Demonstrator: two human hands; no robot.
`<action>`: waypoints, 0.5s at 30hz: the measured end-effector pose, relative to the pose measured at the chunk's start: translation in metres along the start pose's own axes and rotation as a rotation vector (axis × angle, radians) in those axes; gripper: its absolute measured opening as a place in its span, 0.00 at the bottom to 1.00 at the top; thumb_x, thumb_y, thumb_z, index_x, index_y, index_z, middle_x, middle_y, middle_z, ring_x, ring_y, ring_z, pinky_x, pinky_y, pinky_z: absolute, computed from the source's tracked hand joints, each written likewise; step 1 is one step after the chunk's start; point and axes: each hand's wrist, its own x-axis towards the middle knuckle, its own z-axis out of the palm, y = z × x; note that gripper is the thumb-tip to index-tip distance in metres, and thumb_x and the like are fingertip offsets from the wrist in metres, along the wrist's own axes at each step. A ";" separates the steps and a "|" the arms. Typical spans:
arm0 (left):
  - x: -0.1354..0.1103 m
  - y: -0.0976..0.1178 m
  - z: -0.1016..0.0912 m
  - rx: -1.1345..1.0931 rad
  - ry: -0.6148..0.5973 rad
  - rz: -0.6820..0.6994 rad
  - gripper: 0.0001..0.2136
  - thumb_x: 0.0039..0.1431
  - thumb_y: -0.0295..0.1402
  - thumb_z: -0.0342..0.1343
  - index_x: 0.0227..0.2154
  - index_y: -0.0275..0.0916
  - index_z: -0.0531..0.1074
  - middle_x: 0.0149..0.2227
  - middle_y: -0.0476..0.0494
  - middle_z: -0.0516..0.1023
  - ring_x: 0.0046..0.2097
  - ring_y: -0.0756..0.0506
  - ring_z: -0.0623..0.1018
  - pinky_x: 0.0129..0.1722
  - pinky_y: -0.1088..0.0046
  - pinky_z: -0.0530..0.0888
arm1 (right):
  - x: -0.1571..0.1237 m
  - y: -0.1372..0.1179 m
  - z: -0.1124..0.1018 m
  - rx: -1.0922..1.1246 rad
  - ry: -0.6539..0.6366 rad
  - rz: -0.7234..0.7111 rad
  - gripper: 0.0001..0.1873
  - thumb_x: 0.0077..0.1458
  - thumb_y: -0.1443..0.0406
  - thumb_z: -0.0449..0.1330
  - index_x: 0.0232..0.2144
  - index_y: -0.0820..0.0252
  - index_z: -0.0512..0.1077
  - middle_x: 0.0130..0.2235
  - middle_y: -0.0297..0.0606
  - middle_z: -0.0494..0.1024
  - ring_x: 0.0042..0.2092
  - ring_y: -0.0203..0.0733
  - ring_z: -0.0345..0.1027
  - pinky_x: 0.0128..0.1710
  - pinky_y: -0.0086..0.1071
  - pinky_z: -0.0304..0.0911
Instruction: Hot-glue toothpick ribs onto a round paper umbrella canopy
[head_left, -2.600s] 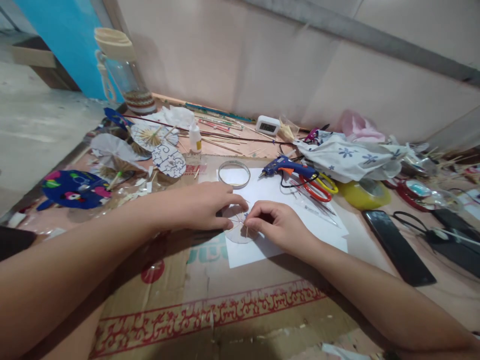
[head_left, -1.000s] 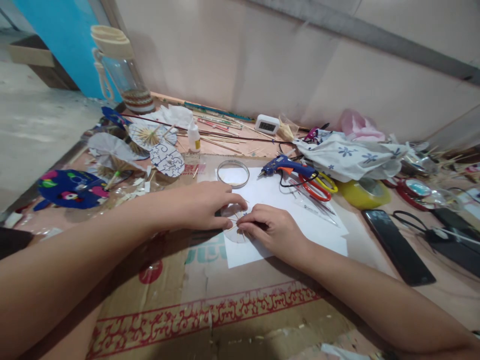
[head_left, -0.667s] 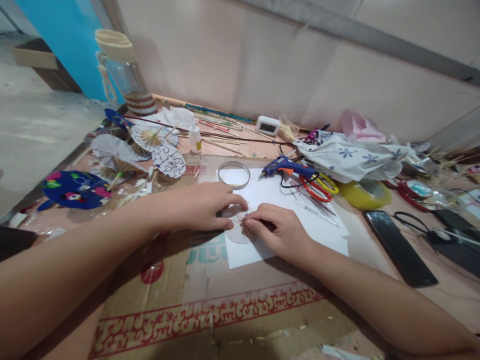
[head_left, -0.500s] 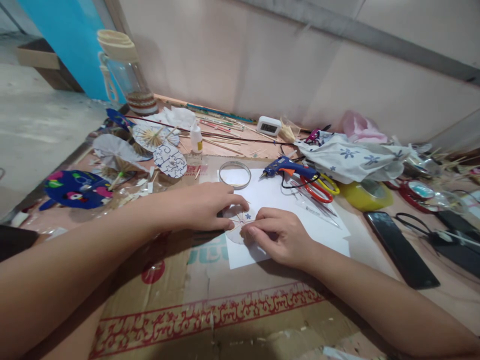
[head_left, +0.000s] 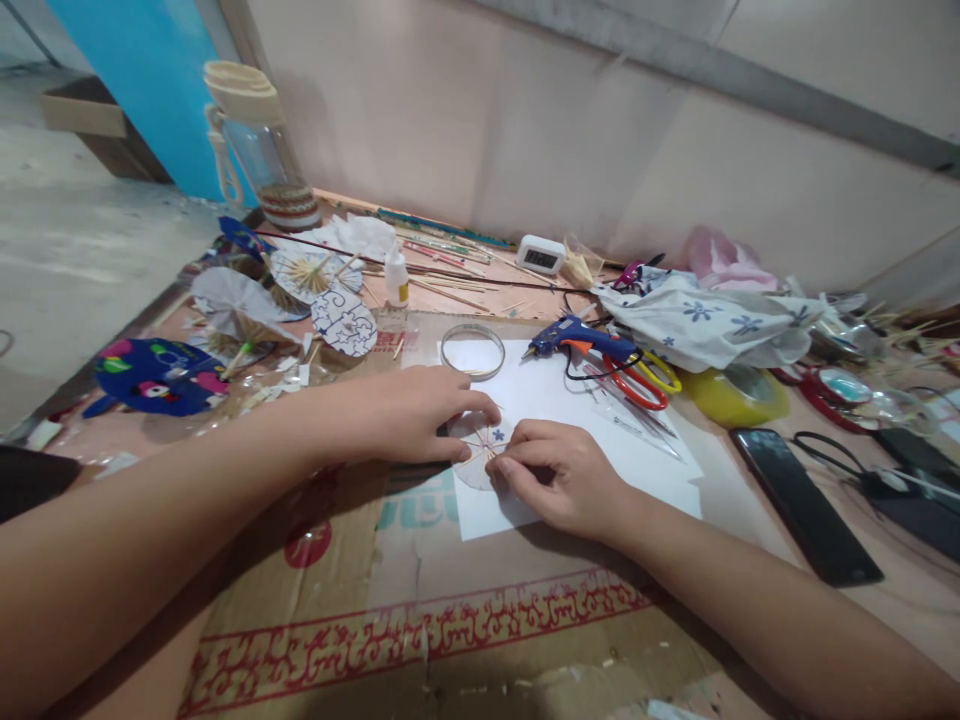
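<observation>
A small round fabric disc (head_left: 474,476), pale with a blue flower print, lies on white paper. Thin wooden sticks spread out from its centre like spokes. My left hand (head_left: 427,412) rests at its upper left, thumb and forefinger apart and touching the disc. At the disc's right side, my right hand (head_left: 562,472) has its thumb and fingertips pinched together over the spokes. Whatever is between those fingertips is too small and covered to make out. Just behind the disc, a metal ring (head_left: 444,350) lies partly on the paper (head_left: 517,372).
Behind the paper are a blue glue gun (head_left: 574,335), red-handled scissors (head_left: 637,388) and yellow tape (head_left: 739,397). A phone (head_left: 806,505) lies to the right. Small parasols (head_left: 161,377), a glue bottle (head_left: 396,277) and a glass bottle (head_left: 262,150) stand or lie left. Cardboard (head_left: 337,620) covers the front.
My right fingertips have shifted slightly right, so more of the disc and its sticks shows. The left hand stays in place; the whole view has shifted a little.
</observation>
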 end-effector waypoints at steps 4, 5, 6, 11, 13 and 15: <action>-0.001 0.001 -0.002 -0.010 -0.014 -0.018 0.21 0.65 0.40 0.61 0.60 0.47 0.74 0.45 0.42 0.79 0.42 0.42 0.77 0.41 0.68 0.69 | 0.002 0.000 -0.001 0.015 -0.001 -0.005 0.18 0.66 0.66 0.56 0.30 0.61 0.84 0.28 0.39 0.79 0.30 0.38 0.73 0.31 0.31 0.65; -0.001 0.001 -0.002 -0.011 -0.013 -0.019 0.21 0.65 0.39 0.61 0.60 0.47 0.74 0.45 0.42 0.79 0.42 0.42 0.77 0.42 0.68 0.69 | 0.002 0.000 -0.002 0.025 0.000 0.001 0.18 0.66 0.66 0.56 0.30 0.62 0.84 0.28 0.39 0.79 0.29 0.37 0.72 0.30 0.31 0.64; -0.001 0.001 -0.002 -0.012 -0.010 -0.017 0.21 0.65 0.39 0.61 0.60 0.47 0.74 0.45 0.42 0.79 0.42 0.42 0.77 0.41 0.69 0.69 | 0.003 0.000 -0.003 0.036 0.005 0.013 0.18 0.66 0.66 0.56 0.29 0.62 0.84 0.28 0.38 0.78 0.29 0.36 0.71 0.30 0.30 0.64; 0.000 -0.001 0.000 -0.015 -0.001 -0.007 0.21 0.65 0.40 0.62 0.60 0.48 0.75 0.44 0.43 0.79 0.41 0.42 0.77 0.40 0.69 0.69 | 0.003 0.000 -0.005 0.033 0.077 0.039 0.19 0.66 0.67 0.57 0.27 0.62 0.84 0.27 0.36 0.76 0.27 0.34 0.68 0.28 0.29 0.61; 0.000 -0.002 0.001 -0.019 0.001 -0.008 0.21 0.65 0.40 0.62 0.60 0.48 0.74 0.43 0.43 0.79 0.41 0.42 0.77 0.40 0.68 0.68 | 0.003 0.001 -0.004 0.017 0.081 0.015 0.19 0.66 0.67 0.57 0.27 0.62 0.84 0.26 0.36 0.76 0.26 0.34 0.68 0.28 0.28 0.61; 0.000 -0.002 0.001 -0.018 0.002 -0.008 0.21 0.65 0.40 0.62 0.60 0.48 0.74 0.44 0.43 0.79 0.42 0.42 0.77 0.40 0.68 0.68 | 0.002 0.002 -0.002 0.006 0.073 -0.009 0.19 0.66 0.67 0.56 0.27 0.63 0.84 0.26 0.37 0.76 0.27 0.34 0.69 0.28 0.28 0.62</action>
